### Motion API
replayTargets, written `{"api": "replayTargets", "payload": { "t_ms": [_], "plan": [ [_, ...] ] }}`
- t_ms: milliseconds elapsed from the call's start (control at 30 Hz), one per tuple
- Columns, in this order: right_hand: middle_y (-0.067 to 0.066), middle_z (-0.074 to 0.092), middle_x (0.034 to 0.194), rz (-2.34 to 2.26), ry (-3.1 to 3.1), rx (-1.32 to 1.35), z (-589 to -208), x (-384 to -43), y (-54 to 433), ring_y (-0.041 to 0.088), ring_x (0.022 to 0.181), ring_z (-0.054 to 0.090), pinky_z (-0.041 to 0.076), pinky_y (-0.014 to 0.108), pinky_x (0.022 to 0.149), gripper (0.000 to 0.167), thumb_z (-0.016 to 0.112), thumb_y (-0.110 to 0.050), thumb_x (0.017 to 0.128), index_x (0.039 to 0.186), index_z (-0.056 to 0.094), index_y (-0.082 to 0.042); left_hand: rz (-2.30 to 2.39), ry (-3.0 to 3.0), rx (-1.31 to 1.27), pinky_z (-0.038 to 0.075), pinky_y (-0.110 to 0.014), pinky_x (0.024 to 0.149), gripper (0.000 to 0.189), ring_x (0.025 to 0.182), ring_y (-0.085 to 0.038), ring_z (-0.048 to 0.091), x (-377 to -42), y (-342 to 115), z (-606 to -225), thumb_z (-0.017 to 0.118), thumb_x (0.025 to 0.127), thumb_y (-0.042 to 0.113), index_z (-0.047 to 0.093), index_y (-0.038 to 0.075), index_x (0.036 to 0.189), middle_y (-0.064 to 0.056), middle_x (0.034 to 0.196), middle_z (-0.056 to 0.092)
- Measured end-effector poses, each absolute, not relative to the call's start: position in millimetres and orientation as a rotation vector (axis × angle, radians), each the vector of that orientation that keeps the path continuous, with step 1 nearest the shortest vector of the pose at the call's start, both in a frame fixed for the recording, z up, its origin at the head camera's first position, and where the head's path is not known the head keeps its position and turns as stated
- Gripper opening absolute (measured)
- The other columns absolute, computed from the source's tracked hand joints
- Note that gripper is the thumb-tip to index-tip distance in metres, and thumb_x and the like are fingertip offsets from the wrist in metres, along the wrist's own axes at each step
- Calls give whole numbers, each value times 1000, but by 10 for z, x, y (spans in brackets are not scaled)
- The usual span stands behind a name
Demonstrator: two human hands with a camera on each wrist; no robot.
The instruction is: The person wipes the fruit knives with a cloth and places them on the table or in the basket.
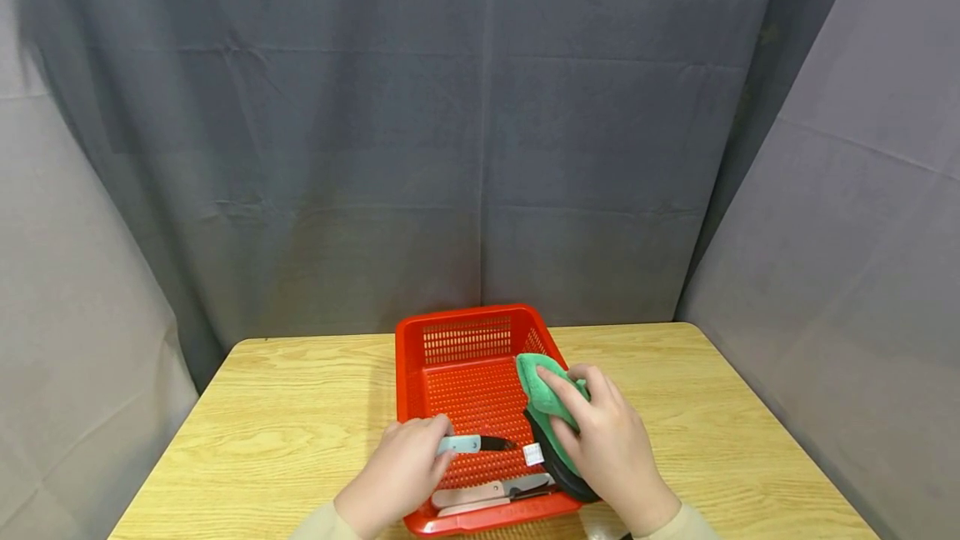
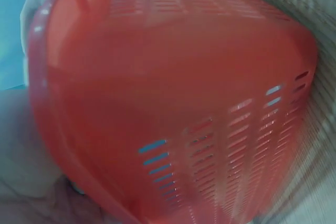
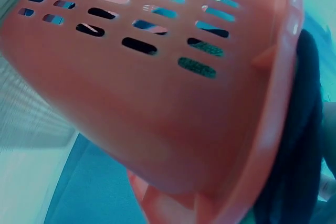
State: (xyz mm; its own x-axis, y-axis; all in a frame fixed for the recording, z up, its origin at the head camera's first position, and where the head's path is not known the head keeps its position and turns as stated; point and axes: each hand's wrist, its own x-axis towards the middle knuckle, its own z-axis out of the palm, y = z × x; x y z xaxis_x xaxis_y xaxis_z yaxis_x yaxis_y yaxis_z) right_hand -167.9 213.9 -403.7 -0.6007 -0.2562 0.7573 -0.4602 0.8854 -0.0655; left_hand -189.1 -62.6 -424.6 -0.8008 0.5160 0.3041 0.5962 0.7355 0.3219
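Note:
My left hand point(image 1: 401, 461) grips the light blue handle of a knife point(image 1: 461, 444); its dark blade points right, over the red basket point(image 1: 487, 311). A folded green cloth point(image 1: 551, 394) with a black side and a white label is in my right hand point(image 1: 611, 444), fingers bent over it at the basket's right rim. In the right wrist view the dark side of the cloth point(image 3: 302, 129) hangs along the rim. Low in the basket, near its front wall, lie a knife with a pale pink handle point(image 1: 468, 495) and another pale-handled one point(image 1: 474, 507).
The basket stands on a wooden table point(image 1: 300, 415), with its slotted walls point(image 2: 157, 66) filling much of both wrist views. Grey curtains point(image 1: 375, 148) hang behind the table and at both sides. Something small and clear point(image 1: 602, 525) shows beside my right wrist.

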Motion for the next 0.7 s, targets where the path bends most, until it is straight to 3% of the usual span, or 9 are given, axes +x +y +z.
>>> {"api": "replayTargets", "payload": {
  "t_ms": [133,467,700],
  "plan": [
    [11,60,109,322,-2252,508,-4040,-1674,2142,24,87,63,58,41,64,71,92,-10,69,134,67,-26,-583,-2786,-901,27,-33,75,18,72,-5,44,-1922,-594,-4268,78,90,25,61,19,89,18,72,55],
    [9,60,110,312,-2269,509,-4052,-1668,2156,23,86,63,58,40,64,72,94,-12,70,135,67,-26,-523,-2828,-985,28,-31,74,22,69,-5,44,-1980,-494,-4334,79,88,25,58,23,82,19,66,51],
    [10,61,110,309,-2257,513,-4062,-1664,2162,22,86,63,57,39,63,73,94,-11,68,134,68,-26,-476,-2840,-1053,39,-29,66,25,63,-6,46,-2025,-479,-4349,79,88,25,57,22,78,15,64,49]
  ]
}}
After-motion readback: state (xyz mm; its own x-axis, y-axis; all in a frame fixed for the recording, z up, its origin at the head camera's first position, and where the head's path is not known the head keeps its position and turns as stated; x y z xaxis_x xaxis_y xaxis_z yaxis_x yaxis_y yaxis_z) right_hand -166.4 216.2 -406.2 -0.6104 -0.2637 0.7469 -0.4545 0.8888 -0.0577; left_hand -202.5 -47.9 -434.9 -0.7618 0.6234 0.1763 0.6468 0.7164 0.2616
